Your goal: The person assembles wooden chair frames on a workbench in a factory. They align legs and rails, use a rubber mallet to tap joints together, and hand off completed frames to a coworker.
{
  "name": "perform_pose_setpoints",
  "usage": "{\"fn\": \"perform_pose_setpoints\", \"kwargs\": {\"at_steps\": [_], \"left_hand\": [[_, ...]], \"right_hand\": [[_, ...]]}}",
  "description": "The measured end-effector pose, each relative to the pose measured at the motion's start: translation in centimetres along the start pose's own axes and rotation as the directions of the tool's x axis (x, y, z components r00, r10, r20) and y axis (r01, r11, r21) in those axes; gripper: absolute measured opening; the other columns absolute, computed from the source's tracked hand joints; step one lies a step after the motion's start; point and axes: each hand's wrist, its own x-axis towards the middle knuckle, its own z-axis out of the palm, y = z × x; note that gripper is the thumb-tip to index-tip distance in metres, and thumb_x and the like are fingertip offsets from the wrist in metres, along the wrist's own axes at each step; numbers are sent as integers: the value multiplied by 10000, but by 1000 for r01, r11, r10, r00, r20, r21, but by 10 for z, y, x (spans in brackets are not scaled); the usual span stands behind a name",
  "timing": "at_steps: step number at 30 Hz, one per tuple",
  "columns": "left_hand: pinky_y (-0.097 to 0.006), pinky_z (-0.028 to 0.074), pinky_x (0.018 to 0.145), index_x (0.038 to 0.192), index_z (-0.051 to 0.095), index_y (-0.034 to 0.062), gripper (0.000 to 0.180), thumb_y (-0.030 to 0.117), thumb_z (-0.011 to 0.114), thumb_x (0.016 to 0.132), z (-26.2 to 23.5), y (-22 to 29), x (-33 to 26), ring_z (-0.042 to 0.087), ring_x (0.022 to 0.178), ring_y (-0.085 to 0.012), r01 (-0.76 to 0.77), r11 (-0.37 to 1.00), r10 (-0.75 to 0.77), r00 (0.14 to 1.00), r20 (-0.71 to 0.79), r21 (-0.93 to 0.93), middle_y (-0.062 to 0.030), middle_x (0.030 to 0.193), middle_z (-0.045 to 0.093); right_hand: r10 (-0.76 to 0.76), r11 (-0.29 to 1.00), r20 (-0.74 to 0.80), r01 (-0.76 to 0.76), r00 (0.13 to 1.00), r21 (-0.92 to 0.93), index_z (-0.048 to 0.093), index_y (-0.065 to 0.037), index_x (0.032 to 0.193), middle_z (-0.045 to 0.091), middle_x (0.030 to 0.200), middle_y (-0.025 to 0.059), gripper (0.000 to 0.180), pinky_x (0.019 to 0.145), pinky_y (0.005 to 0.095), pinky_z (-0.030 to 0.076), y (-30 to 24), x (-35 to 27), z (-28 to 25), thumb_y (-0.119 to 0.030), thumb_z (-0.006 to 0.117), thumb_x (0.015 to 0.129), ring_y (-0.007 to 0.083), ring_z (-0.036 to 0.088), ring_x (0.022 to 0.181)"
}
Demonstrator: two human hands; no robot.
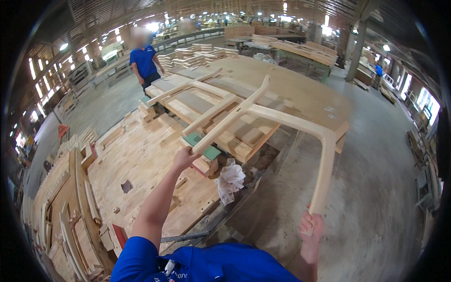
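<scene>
Between my two hands hangs a pale wooden frame (286,121), like a chair's side frame: two bent legs joined by a rail. My left hand (184,159) is closed round the lower end of its left leg. Lower and to the right, my right hand (311,225) grips the end of the other leg, its fingers wrapped round the wood. A second, similar frame (206,113) lies just beyond, on wooden panels (171,99). Close to my left hand is a green pad (208,149) on a wooden block.
A pale wooden worktop (141,162) with scattered offcuts lies left. A crumpled white cloth (230,181) hangs at its edge. Beyond the frame stands a large brown board (300,89). A person in blue (143,58) stands far left. Curved wooden parts (70,225) are stacked near left.
</scene>
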Motion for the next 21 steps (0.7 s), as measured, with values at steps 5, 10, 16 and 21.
{"fn": "perform_pose_setpoints", "kwargs": {"at_steps": [5, 10, 16, 21], "left_hand": [[-405, 496, 788, 1020, 647, 11, 366, 306, 681, 807, 8, -5, 7, 642, 867, -337, -315, 923, 343, 934, -100, 222, -186, 948, 661], [-343, 506, 750, 984, 654, -2, 263, 208, 672, 827, 26, -2, -57, 649, 847, -255, -306, 946, 300, 951, -74, -104, -165, 911, 661], [-280, 498, 653, 934, 655, -23, 158, 120, 625, 874, 42, -72, -191, 647, 696, -165, -54, 968, -7, 971, -238, -246, -100, 732, 663], [-243, 490, 611, 916, 646, -31, 119, 71, 597, 879, 71, -106, -296, 640, 665, -117, 176, 924, -262, 938, -227, -338, -94, 718, 668]], "right_hand": [[41, 998, -39, -39, 998, 47, 521, -31, 1145, 475, 702, 31, 307, 429, 272, 401, 23, 52, 13, -112, 465, 855, 104, 435, 494], [105, 993, -31, -103, 994, 57, 544, -86, 1091, 483, 708, 33, 245, 462, 285, 411, 28, 73, 1, -109, 494, 853, 112, 453, 528], [154, 988, -94, -152, 984, 30, 531, -112, 1053, 479, 687, 20, 201, 455, 276, 398, 54, 103, 31, -139, 535, 853, 106, 441, 503], [221, 975, -127, -221, 967, 15, 500, -129, 1011, 465, 667, 12, 171, 450, 274, 381, 65, 128, 31, -176, 558, 858, 101, 431, 498]]}}
